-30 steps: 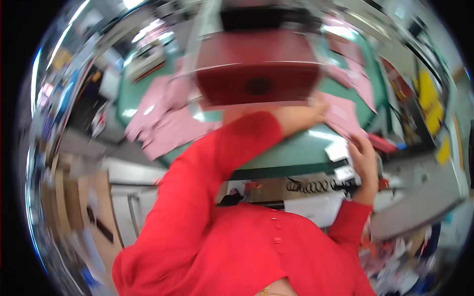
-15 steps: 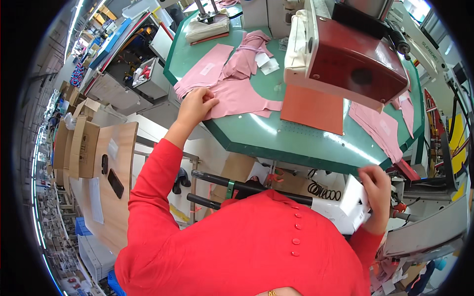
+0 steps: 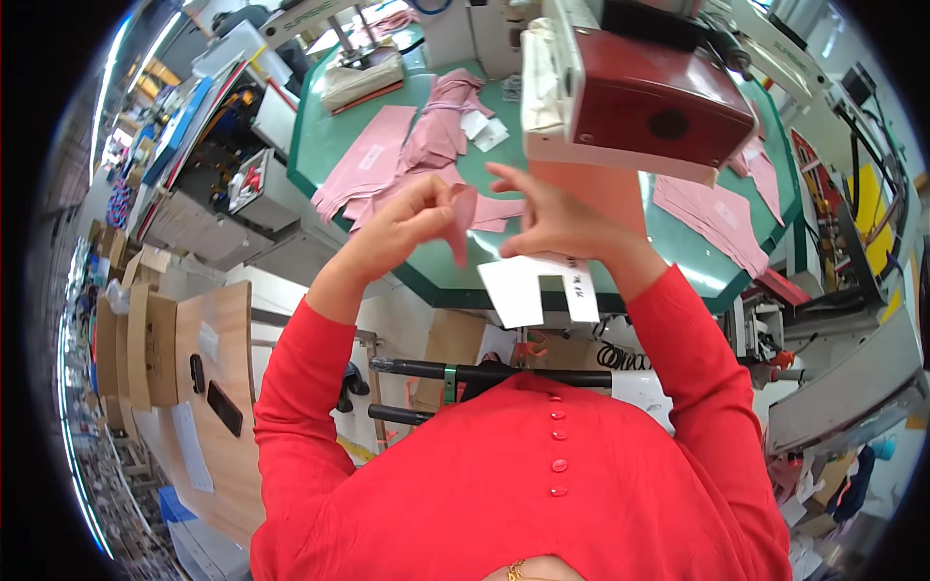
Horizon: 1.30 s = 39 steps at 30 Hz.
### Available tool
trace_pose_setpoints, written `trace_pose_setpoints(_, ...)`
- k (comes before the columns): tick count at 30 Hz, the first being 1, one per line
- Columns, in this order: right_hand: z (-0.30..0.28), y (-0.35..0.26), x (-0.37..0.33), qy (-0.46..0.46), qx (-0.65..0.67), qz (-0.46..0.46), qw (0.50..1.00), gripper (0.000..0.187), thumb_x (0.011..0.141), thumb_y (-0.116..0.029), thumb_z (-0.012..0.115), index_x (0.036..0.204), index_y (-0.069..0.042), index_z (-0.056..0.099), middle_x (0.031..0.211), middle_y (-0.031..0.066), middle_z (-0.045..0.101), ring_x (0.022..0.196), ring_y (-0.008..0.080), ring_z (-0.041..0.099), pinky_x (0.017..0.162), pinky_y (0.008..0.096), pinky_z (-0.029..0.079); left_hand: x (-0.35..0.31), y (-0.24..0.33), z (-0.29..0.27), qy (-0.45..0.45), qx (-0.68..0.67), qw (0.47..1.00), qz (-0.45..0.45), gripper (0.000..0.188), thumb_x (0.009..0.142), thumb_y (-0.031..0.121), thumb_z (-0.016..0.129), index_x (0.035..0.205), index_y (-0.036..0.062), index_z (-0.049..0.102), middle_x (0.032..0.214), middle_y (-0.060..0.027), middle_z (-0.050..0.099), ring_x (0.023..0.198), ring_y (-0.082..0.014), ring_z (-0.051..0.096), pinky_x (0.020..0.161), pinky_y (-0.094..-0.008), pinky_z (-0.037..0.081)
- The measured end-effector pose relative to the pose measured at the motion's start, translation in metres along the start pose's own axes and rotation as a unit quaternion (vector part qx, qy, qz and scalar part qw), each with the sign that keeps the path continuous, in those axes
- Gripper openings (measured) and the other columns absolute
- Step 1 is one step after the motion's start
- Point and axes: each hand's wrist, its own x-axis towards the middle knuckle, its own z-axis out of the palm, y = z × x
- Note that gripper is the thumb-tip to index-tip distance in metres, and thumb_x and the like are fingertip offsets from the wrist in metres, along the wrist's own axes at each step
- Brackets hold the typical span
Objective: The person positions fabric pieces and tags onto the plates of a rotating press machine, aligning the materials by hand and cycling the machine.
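Found at 11 o'clock from the middle of the view, in the air over the near part of the green desk (image 3: 315, 145): a small pink piece (image 3: 465, 215), blurred, grasped in the left grip (image 3: 399, 230) between thumb and fingers. Facing it at 2 o'clock: the right grip (image 3: 573, 228), spread at thumb and forefinger, apparently grasping white cards (image 3: 513, 293) lower down; cannot tell exactly where the other fingers pin them. To handle this well, pinch the pink piece close to an edge, let it hang without twisting, and avoid pulling on probably soft cloth. Clamp the cards lightly, apart from the cloth, so as not to bend or drop them. Take care not to drag across the pink pile (image 3: 417, 160) at 11 o'clock or the pink stack (image 3: 712, 215) towards 3. Stay well clear of the red press head (image 3: 668, 102), between 1 and 2, and the orange board (image 3: 620, 189) partly hidden beneath.
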Motion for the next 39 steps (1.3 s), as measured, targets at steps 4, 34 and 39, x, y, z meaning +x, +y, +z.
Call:
trace_pose_setpoints(4,-0.006,0.000,-0.006,-0.199,0.096,0.060,0.973,0.035,0.076,-0.024,0.069,0.102,-0.003,0.059,0.081,0.0047,0.055,0.078,0.0151,0.054,0.071,0.0308,0.044,0.017,0.008,0.028,-0.083,-0.009,0.996,0.006,0.010,0.095,0.014,0.052,0.093,0.0082,0.043,0.082,0.0046,0.041,0.073,-0.0038,0.039,0.064,-0.0214,0.035)
trace_pose_setpoints(34,-0.094,0.045,-0.063,0.033,-0.275,0.212,0.937,0.023,0.074,-0.017,0.069,0.092,-0.004,0.064,0.084,0.0134,0.068,0.079,0.0294,0.065,0.070,0.0375,0.050,0.125,-0.068,0.008,0.067,0.374,0.925,-0.026,0.040,0.080,0.031,0.069,0.107,0.0017,0.064,0.089,-0.0149,0.069,0.084,-0.0293,0.067,0.075,-0.0379,0.051)
trace_pose_setpoints(39,-0.099,0.046,-0.069,0.026,-0.231,0.224,0.946,0.017,0.076,-0.017,0.069,0.083,-0.003,0.064,0.081,0.0131,0.066,0.076,0.0286,0.063,0.068,0.0371,0.049,0.120,-0.062,0.016,0.132,0.378,0.916,0.002,0.038,0.082,0.030,0.067,0.109,0.0031,0.065,0.091,-0.0164,0.069,0.089,-0.0318,0.067,0.078,-0.0395,0.051)
